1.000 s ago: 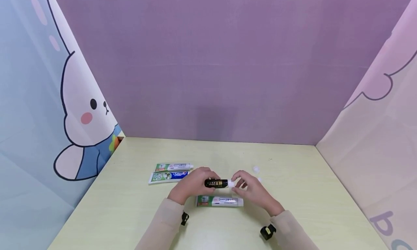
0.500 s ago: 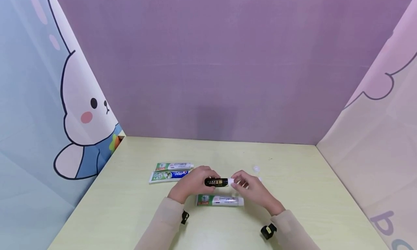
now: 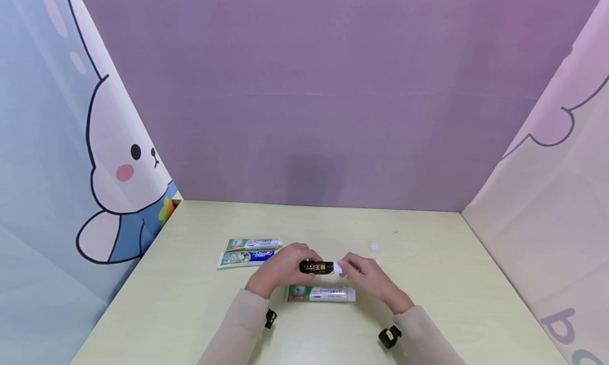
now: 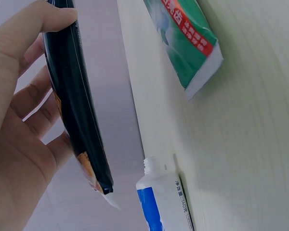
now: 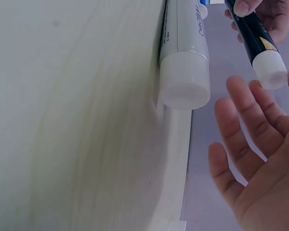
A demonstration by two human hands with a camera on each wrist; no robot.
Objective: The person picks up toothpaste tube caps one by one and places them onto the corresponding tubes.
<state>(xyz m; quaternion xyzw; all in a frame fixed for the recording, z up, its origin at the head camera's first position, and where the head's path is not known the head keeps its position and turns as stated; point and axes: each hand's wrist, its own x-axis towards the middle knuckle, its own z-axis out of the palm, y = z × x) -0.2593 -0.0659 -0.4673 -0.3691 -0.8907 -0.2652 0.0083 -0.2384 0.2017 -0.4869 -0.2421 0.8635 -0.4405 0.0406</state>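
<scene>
My left hand [image 3: 283, 265] grips a black toothpaste tube [image 3: 316, 268] with gold lettering, holding it level above the table. In the left wrist view, the thumb lies along one side of the tube [image 4: 72, 86] and the fingers curl behind it. A white cap [image 5: 269, 70] sits on the tube's right end. My right hand [image 3: 368, 276] pinches that cap between thumb and forefinger; its other fingers are spread in the right wrist view. Just in front of the hands, a green and white toothpaste tube [image 3: 321, 293] lies on the table with its white cap on.
Left of the hands, a green and white tube [image 3: 254, 243] and a green and blue tube [image 3: 245, 258] lie side by side. One shows a bare threaded nozzle [image 4: 151, 166]. Two small white caps lie beyond the right hand, the farther cap [image 3: 374, 246] fully visible. A purple cloth [image 3: 314, 101] stands behind the table.
The right hand's spread fingers have come together on the white cap, and its wrist has turned a little. The left hand and the black tube have stayed in place.
</scene>
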